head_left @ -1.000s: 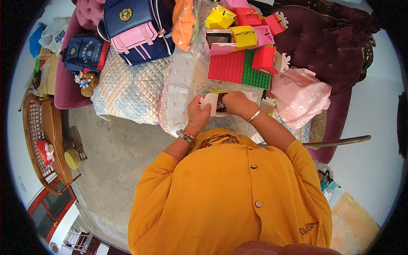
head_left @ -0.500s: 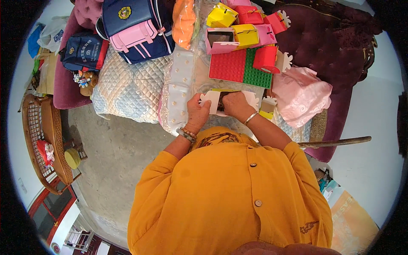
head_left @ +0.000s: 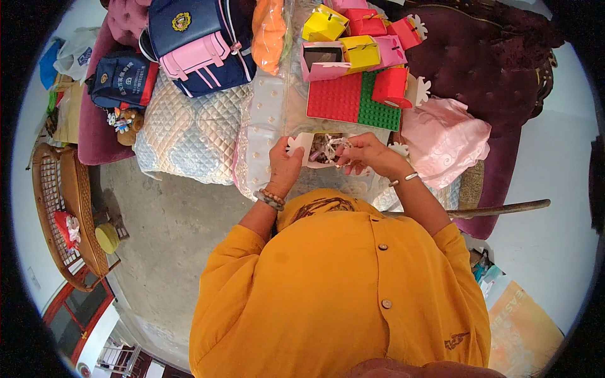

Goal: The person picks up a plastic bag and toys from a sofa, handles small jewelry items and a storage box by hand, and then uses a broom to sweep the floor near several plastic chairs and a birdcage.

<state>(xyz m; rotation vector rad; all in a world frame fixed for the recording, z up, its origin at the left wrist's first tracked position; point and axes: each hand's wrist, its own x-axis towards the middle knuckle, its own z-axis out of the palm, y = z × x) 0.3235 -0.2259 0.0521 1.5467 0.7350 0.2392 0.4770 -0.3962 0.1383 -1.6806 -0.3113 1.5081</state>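
On the near part of the covered table stands a small open gift box [head_left: 305, 142] with pale, scalloped flaps. Dark filling and some whitish, strand-like bits [head_left: 327, 148] show inside it. My left hand [head_left: 286, 166], with a beaded bracelet at the wrist, grips the box's left flap between thumb and fingers. At the opening's right side, my right hand [head_left: 373, 155] has its fingers curled and pinched together over the edge. What those fingertips hold is hard to make out.
Past the box lies a red and green studded baseplate [head_left: 335, 99]. Several coloured gift boxes [head_left: 362, 53] are heaped behind it. A pink cloth [head_left: 445, 142] lies to the right, a navy and pink school bag [head_left: 196, 47] at the back left, and a wooden stick [head_left: 501, 209] juts out at right.
My right hand has lifted out of the box opening to its right side, uncovering whitish strands inside. My left hand keeps the left flap, shifted slightly left.
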